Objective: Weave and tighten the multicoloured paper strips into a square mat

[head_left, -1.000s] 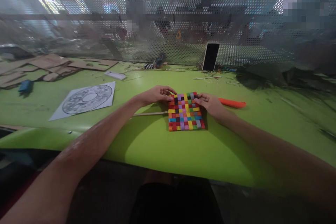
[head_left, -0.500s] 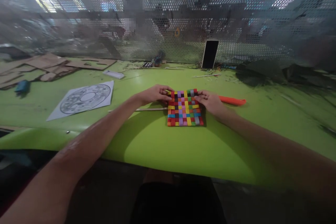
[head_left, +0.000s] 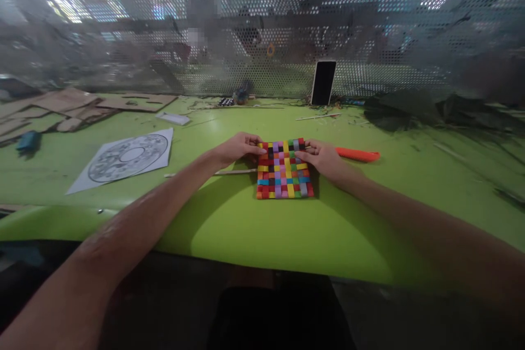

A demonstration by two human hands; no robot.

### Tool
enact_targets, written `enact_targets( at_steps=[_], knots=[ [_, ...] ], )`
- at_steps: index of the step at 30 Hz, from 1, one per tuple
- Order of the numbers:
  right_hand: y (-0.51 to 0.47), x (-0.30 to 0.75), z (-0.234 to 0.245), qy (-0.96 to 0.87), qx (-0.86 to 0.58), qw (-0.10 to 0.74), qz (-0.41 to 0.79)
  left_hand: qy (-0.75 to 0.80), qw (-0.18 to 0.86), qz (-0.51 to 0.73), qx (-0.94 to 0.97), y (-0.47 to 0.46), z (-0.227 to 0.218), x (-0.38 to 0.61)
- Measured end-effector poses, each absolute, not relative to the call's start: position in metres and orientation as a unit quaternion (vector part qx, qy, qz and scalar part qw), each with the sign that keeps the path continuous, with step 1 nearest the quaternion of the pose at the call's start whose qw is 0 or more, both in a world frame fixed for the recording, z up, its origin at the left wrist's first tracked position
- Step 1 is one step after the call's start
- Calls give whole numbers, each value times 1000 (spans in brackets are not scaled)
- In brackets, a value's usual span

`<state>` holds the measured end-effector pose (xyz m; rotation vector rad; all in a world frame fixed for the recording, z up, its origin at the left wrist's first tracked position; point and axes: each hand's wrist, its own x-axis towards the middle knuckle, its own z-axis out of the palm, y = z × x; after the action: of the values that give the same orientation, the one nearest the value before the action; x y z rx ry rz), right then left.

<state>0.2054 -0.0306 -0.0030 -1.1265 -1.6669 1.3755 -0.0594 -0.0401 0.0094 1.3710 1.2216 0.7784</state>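
A square mat woven from many-coloured strips (head_left: pixel 285 170) rests on the green table, its top side tilted slightly up. My left hand (head_left: pixel 243 149) grips the mat's upper left corner, thumb on the face and fingers behind the edge. At the upper right corner, my right hand (head_left: pixel 322 157) pinches the mat the same way, thumb on top. Partly hidden behind the mat and my left wrist lies a thin pale stick (head_left: pixel 233 172). Just beyond my right hand is an orange-red tool or case (head_left: pixel 359 155), long and narrow.
Left of my arm lies a paper with a printed ring pattern (head_left: pixel 131 158). Cut cardboard pieces (head_left: pixel 69 106) and a blue object (head_left: pixel 28 141) are farther left. A dark-screened phone or tablet (head_left: pixel 324 83) leans on the perforated metal screen (head_left: pixel 221 74). Dark leaves (head_left: pixel 406 112) sit at the right.
The view has shifted slightly, so everything appears a little farther left. Both hands keep their hold on the mat's upper corners, and my right thumb has moved slightly inward on it.
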Motion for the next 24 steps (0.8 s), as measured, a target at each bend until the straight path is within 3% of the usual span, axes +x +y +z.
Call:
enact_targets(
  at_steps=[24],
  knots=[
    [-30,209,-7,-633,-423,361,538,477,564,323,592,-37,4,-67]
  ],
)
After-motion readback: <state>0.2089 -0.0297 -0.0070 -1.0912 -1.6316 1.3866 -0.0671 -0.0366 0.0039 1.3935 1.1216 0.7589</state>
